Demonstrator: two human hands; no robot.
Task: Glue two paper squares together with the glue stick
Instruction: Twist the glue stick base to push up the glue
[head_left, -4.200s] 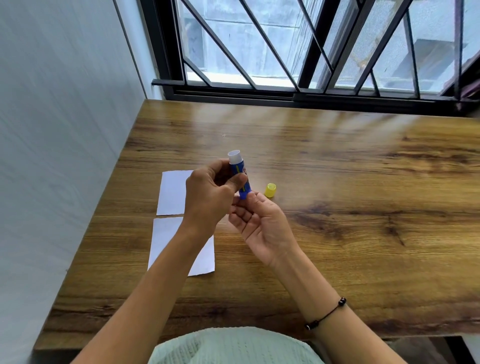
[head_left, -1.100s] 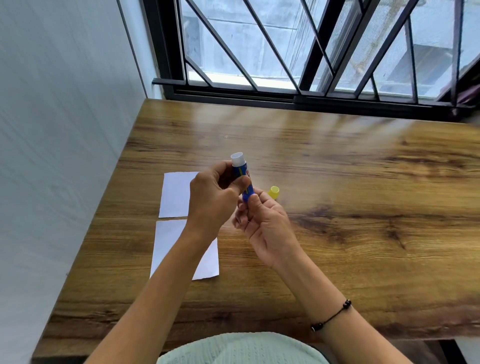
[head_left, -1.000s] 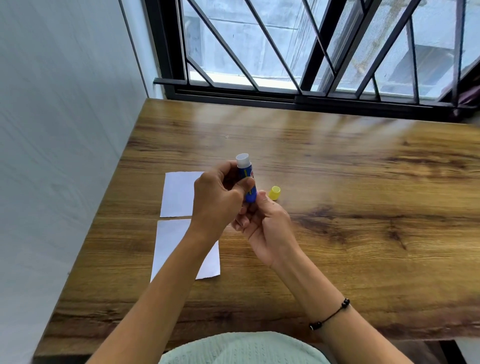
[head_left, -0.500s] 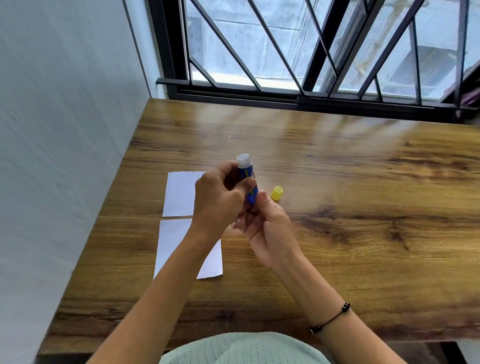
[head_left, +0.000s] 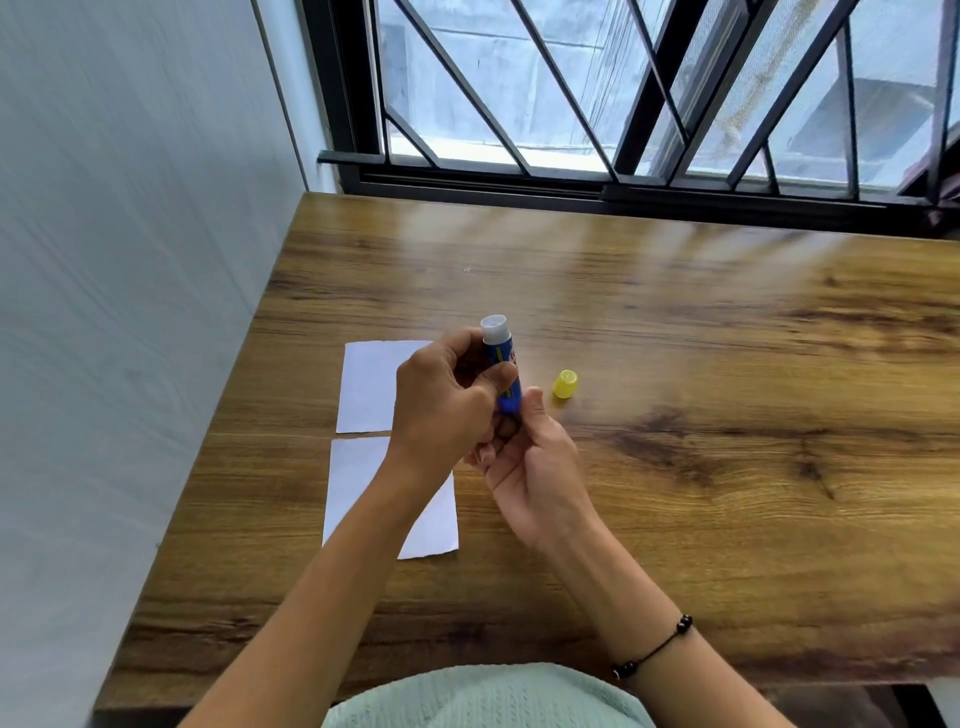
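A wooden worktop (head_left: 675, 322) is sitting under a barred window. The left hand (head_left: 447, 400) is gripping the uncapped glue stick (head_left: 501, 364) upright; the right hand (head_left: 530, 467) is pinching its base. Two paper squares (head_left: 369, 384) are lying under the left hand. Overtwisting may snap the glue.

Glossy wood-grain table (head_left: 675, 467), matt white paper squares (head_left: 363, 384), plastic glue stick (head_left: 503, 364), yellow plastic cap (head_left: 565, 383).

There are two white paper squares (head_left: 366, 384) (head_left: 358, 478) left of the middle. There is one blue glue stick (head_left: 501, 358) and one yellow cap (head_left: 565, 383) in the middle. Two hands (head_left: 441, 400) (head_left: 535, 467) show, and one black bracelet (head_left: 654, 647) at the lower right.
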